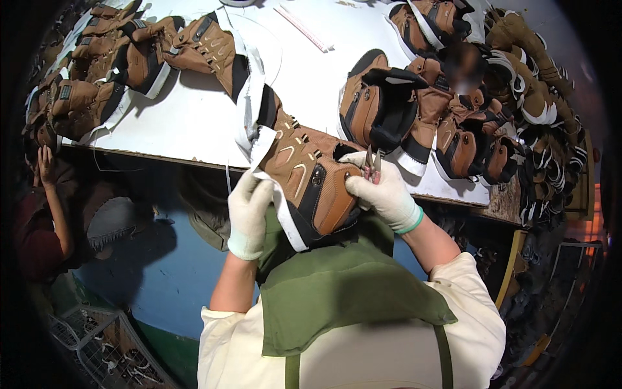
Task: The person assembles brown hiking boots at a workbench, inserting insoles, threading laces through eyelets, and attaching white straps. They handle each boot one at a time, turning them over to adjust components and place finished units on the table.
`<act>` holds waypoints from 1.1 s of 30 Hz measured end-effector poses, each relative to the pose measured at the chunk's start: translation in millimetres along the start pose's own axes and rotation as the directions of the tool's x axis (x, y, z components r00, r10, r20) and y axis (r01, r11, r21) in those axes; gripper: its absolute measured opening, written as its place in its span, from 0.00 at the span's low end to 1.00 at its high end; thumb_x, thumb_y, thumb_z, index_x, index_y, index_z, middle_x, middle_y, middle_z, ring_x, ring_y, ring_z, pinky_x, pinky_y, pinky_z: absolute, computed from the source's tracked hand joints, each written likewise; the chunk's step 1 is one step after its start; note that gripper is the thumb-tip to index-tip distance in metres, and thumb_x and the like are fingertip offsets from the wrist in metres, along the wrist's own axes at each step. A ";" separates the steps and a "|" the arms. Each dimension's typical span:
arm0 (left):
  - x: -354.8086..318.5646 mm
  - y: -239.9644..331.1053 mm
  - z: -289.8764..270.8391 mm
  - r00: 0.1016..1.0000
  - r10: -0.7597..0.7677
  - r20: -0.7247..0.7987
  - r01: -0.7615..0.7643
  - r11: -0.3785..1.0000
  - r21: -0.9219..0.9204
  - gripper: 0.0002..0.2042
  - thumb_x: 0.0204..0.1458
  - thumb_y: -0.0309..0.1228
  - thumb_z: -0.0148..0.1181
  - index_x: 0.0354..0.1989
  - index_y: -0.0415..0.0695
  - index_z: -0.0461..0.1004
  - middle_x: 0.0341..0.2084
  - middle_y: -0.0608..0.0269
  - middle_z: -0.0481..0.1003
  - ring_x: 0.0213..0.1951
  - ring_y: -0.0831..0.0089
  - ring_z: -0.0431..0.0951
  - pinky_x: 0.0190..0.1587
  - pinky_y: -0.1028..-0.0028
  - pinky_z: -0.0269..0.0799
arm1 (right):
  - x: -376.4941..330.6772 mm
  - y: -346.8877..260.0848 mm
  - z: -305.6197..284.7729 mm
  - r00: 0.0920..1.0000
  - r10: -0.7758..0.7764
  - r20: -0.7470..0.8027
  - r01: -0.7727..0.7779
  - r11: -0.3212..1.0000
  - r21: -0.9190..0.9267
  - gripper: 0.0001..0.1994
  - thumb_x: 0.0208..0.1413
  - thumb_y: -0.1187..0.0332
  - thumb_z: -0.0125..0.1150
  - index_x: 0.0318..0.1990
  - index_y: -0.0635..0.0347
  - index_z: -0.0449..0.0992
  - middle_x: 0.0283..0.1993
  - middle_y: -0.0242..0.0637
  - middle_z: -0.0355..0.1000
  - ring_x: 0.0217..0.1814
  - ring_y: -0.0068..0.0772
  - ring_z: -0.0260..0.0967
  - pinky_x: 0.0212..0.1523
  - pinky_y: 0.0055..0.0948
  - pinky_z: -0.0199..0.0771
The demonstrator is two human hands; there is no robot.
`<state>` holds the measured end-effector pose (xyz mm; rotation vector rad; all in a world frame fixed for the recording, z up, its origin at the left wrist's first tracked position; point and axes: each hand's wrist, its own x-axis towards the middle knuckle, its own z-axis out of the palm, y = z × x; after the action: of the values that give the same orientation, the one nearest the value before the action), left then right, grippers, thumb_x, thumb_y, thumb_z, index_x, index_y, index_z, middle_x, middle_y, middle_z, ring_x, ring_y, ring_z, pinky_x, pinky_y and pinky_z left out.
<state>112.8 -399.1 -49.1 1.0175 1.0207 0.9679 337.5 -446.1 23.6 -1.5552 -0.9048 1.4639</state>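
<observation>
A brown and black shoe upper (334, 188) with a white fabric edge strip (285, 217) lies between my two gloved hands at the table's near edge. My left hand (249, 211) is closed on the white strip along its left side. My right hand (385, 194) grips the upper near its collar, thumb on the brown panel. Small pink-handled thread snips (371, 167) are also in my right hand, their blades pointing up. More uppers join on beyond the held one, including a brown one (207, 48) linked by white strip.
Brown uppers (97, 104) line the table's left side. More stand at the right, such as a black-lined upper (372, 104); piles lie beyond. A red-white strip (301, 27) is on the white tabletop (304, 91). Another person's hand (46, 167) is at far left, above a wire basket (110, 343).
</observation>
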 end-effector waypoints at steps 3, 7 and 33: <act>7.7 15.4 5.3 0.999 -0.015 -0.044 0.014 1.000 -0.015 0.13 0.60 0.34 0.52 0.41 0.34 0.73 0.31 0.69 0.72 0.33 0.84 0.67 0.37 0.81 0.64 | 0.5 -6.3 5.4 0.997 -0.068 0.026 0.066 0.995 0.070 0.20 0.58 0.66 0.63 0.55 0.63 0.71 0.28 0.21 0.66 0.21 0.10 0.55 0.21 0.14 0.54; 23.7 40.5 18.9 0.995 0.092 -0.033 -0.096 0.981 -0.167 0.15 0.62 0.35 0.50 0.46 0.33 0.72 0.35 0.65 0.74 0.35 0.82 0.69 0.39 0.80 0.66 | -0.5 -21.7 14.3 0.987 -0.160 -0.006 0.159 0.980 0.118 0.20 0.57 0.67 0.63 0.55 0.63 0.71 0.29 0.23 0.67 0.21 0.11 0.57 0.21 0.14 0.56; 80.4 88.1 -73.0 0.945 0.317 0.085 -0.258 0.877 -0.404 0.25 0.66 0.45 0.41 0.56 0.33 0.67 0.46 0.51 0.76 0.43 0.69 0.79 0.45 0.72 0.78 | 40.9 -43.8 114.8 0.903 -0.426 0.060 0.418 0.902 0.110 0.27 0.50 0.75 0.66 0.59 0.68 0.66 0.32 0.25 0.69 0.22 0.09 0.56 0.21 0.13 0.57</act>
<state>48.5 -287.4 5.0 0.9032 0.5257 1.2614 227.1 -381.7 44.5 -1.1426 -1.1240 1.2407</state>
